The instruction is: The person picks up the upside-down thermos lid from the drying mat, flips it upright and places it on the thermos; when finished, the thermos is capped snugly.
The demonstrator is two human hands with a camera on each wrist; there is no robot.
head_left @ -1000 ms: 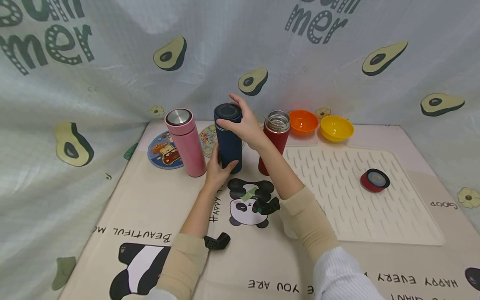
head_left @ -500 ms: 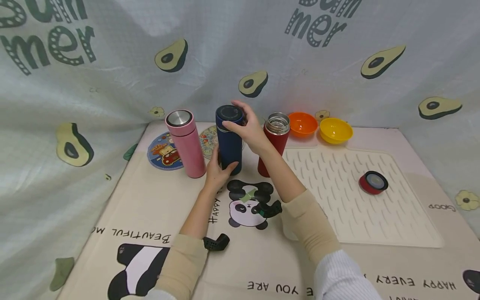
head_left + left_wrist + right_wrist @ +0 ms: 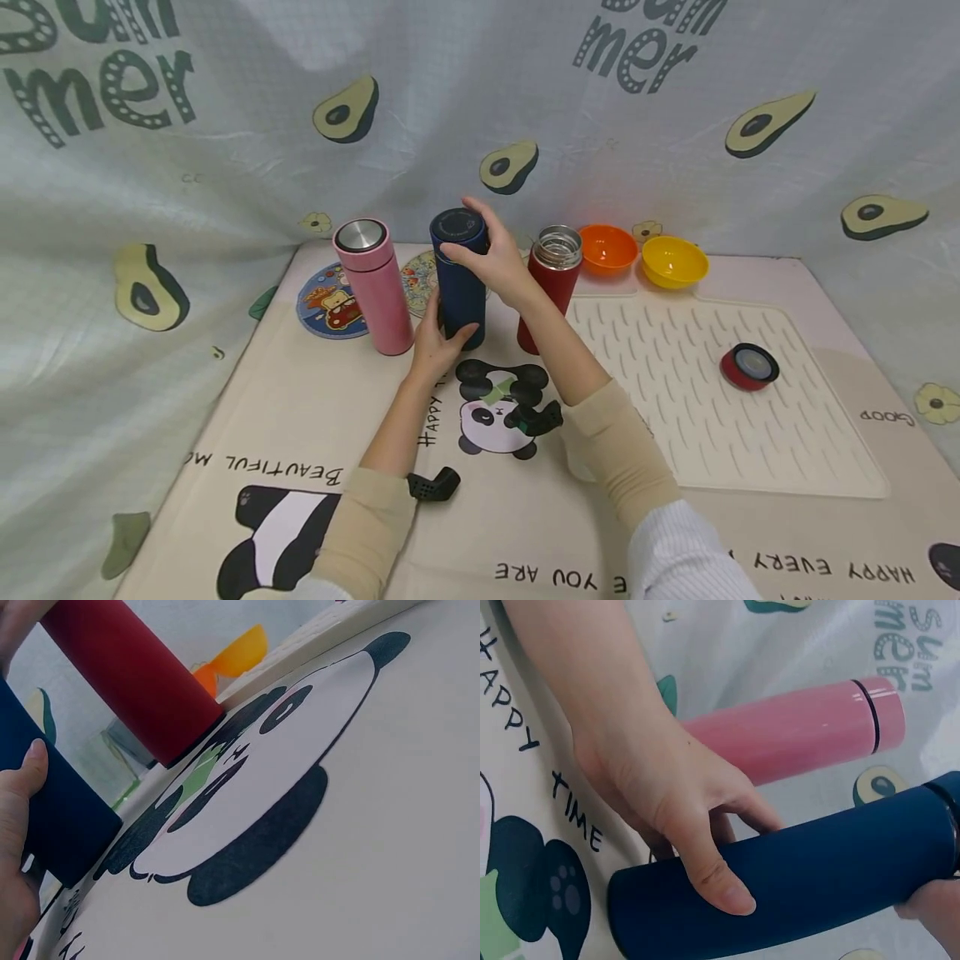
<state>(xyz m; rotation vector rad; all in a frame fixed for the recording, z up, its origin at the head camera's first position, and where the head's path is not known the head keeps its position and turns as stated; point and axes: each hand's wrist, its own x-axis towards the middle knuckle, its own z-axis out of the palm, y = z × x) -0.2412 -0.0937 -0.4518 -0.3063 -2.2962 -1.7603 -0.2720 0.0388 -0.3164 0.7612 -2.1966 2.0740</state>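
A dark blue thermos bottle point(image 3: 462, 300) stands upright near the back middle of the table. My left hand point(image 3: 435, 346) grips its lower body, thumb on the near side, as the right wrist view also shows. At the top, my right hand point(image 3: 497, 258) holds the dark lid point(image 3: 457, 225) between thumb and fingers; the far fingers are partly hidden. A thin shiny ring shows under the lid. To the left stands a pink thermos point(image 3: 381, 304) with its lid on. On the right is a lidless red thermos point(image 3: 553, 287) with a steel mouth, partly behind my right forearm.
A red and black lid point(image 3: 750, 367) lies on the cream ridged mat point(image 3: 675, 442) at the right. Behind the mat sit an orange bowl point(image 3: 609, 250) and a yellow bowl point(image 3: 673, 262). A round blue coaster point(image 3: 318, 308) lies behind the pink thermos. A printed curtain hangs behind.
My right hand has shifted slightly around the lid while staying at the top of the blue thermos. The left hand and the bottles keep their places.
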